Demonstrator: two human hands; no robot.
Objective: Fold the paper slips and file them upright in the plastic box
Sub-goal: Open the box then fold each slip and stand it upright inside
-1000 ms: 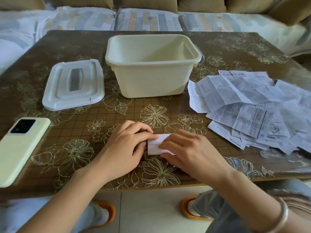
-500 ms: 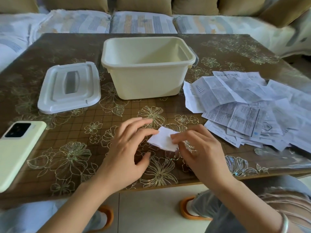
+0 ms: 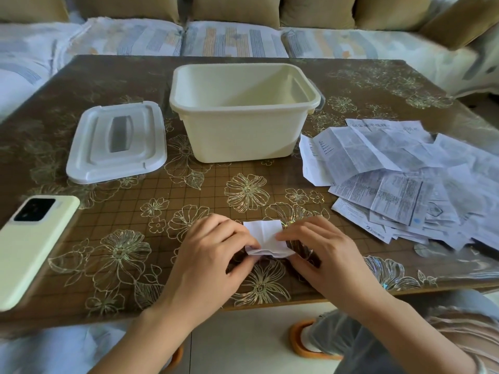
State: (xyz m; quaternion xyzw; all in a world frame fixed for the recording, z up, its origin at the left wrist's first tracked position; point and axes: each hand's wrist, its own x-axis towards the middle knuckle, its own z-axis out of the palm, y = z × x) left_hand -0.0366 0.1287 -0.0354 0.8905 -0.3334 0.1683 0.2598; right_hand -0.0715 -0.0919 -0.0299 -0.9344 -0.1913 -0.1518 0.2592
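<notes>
White paper, a small folded slip (image 3: 266, 240), is being held low over the table (image 3: 189, 190) near its front edge; whether it is touching the surface I cannot tell. The left hand (image 3: 213, 255) is pinching the slip's left side with curled fingers, and the right hand (image 3: 321, 257) is pinching its right side the same way. Both grips are clamped on the one slip, and its layered bottom edge is showing between them. Beyond the hands the cream plastic box (image 3: 243, 139) is standing with its mouth open, and its white lid (image 3: 91, 147) is lying flat just to its left. A loose pile of printed slips (image 3: 405, 184) is spreading over the tabletop to the box's right. A pale green phone (image 3: 32, 247) is lying camera-side up at the left edge.
</notes>
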